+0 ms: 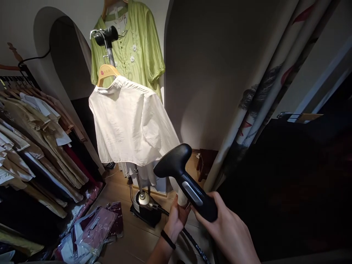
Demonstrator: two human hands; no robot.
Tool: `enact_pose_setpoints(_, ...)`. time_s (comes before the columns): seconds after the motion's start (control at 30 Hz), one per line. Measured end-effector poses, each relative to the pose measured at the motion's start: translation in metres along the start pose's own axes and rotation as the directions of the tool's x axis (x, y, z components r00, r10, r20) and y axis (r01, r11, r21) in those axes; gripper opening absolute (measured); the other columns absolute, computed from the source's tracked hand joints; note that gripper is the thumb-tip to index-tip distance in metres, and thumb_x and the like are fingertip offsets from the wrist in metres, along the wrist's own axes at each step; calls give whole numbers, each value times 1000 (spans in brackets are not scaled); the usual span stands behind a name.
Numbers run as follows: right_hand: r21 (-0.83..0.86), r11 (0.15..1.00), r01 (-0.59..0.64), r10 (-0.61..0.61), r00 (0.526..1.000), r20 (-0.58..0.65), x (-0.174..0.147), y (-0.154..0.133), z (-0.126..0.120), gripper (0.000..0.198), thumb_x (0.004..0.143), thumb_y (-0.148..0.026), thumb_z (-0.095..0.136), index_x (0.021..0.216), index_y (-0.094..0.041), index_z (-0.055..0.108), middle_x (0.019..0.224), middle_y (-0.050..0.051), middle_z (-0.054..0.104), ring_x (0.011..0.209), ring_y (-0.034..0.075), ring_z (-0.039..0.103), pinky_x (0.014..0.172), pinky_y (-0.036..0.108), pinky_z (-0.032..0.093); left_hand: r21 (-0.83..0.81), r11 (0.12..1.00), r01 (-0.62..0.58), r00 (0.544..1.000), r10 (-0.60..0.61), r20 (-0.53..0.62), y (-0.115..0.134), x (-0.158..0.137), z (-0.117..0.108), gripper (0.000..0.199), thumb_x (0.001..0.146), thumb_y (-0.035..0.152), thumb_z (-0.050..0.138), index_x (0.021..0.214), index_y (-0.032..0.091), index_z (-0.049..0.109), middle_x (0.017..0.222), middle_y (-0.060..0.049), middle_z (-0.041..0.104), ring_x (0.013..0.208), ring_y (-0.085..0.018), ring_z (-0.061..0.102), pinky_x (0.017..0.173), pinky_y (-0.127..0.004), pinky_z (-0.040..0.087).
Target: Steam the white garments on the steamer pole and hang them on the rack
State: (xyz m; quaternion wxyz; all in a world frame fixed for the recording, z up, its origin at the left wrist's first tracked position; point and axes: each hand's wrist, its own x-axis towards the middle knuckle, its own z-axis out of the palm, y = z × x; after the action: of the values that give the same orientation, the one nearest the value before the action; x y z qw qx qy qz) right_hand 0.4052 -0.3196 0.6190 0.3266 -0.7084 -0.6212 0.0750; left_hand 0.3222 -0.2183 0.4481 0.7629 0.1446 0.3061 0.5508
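My right hand (228,227) is wrapped round the handle of a black garment steamer head (178,165), which is tilted up and to the left. Behind and below it, my left hand (177,216), with a dark band at the wrist, grips the sleeve end of a white shirt (123,121). The shirt hangs from a wooden hanger (107,73) on the steamer's pole, its right sleeve drawn down towards me. Part of that sleeve is hidden behind the steamer head. A black hose (195,245) runs below my hands.
The steamer base (144,209) stands on the wooden floor. Behind the pole hangs a green blouse (137,47). A rack of clothes (41,139) fills the left side, with plastic-wrapped garments (96,231) on the floor near it. At right is a patterned curtain (255,99).
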Motion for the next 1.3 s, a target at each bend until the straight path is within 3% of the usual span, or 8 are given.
enact_pose_setpoints(0.17, 335, 932, -135, 196, 968, -155, -4, 7, -9, 48, 65, -63, 69, 86, -24, 50, 67, 0, 62, 57, 19, 60, 49, 25, 45, -261, 964, -53, 981, 2, -193, 52, -14, -31, 8, 77, 19, 61, 72, 16, 66, 68, -6, 63, 67, -17, 64, 79, -34, 57)
enact_pose_setpoints(0.3, 539, 809, -235, 323, 943, -74, 14, 1, -1, 48, 65, -59, 72, 84, -23, 47, 58, -2, 57, 50, 17, 55, 47, 27, 43, -294, 939, -179, 970, 118, -213, 111, -41, -61, 15, 75, 19, 56, 81, 14, 69, 83, -11, 67, 80, -20, 66, 80, -37, 57)
enact_pose_setpoints(0.47, 735, 637, -234, 262, 962, 80, 29, -17, 28, 47, 64, -55, 74, 82, -23, 45, 54, -5, 52, 46, 14, 50, 45, 25, 40, -181, 911, -370, 921, 334, -200, 156, -75, -99, 23, 64, 16, 65, 86, 16, 70, 99, -10, 69, 103, -23, 65, 90, -32, 53)
enact_pose_setpoints(0.6, 773, 593, -224, 126, 974, 186, 25, -24, 65, 46, 65, -55, 73, 81, -22, 45, 53, -6, 50, 44, 13, 48, 43, 24, 38, 31, 901, -432, 831, 411, -375, 169, -89, -113, 20, 63, 16, 78, 79, 16, 66, 72, -2, 66, 72, -15, 66, 68, -24, 54)
enact_pose_setpoints(0.7, 761, 623, -180, 14, 975, 220, 20, -29, 90, 44, 67, -54, 71, 83, -22, 46, 57, -5, 52, 48, 14, 50, 45, 25, 41, 71, 885, -461, 776, 440, -451, 173, -95, -116, 24, 66, 26, 82, 79, 15, 66, 65, 2, 62, 57, -10, 59, 55, -19, 48)
enact_pose_setpoints(0.9, 690, 723, 32, -154, 981, 115, 38, -69, 98, 42, 71, -55, 68, 86, -21, 49, 66, -2, 57, 60, 17, 54, 55, 27, 43, 297, 857, -421, 788, 508, -347, 155, -107, -127, 35, 66, 43, 81, 85, 15, 72, 80, -6, 70, 81, -19, 66, 77, -29, 52)
enact_pose_setpoints(1.1, 562, 804, 195, -166, 981, -103, 80, -113, 65, 47, 72, -59, 64, 95, -22, 48, 74, 1, 61, 67, 20, 59, 59, 27, 42, 732, 582, -353, 726, 665, -179, 115, -115, -137, 40, 69, 57, 73, 60, 19, 71, 64, -5, 66, 73, -25, 62, 76, -34, 51)
enact_pose_setpoints(1.3, 337, 918, 207, -156, 973, -172, 59, -95, 64, 45, 78, -60, 56, 101, -22, 49, 78, 6, 66, 70, 26, 64, 58, 29, 43, 848, 293, -441, 584, 812, 23, 91, -96, -105, 26, 73, 43, 73, 92, 24, 75, 94, -11, 71, 97, -31, 61, 91, -40, 47)
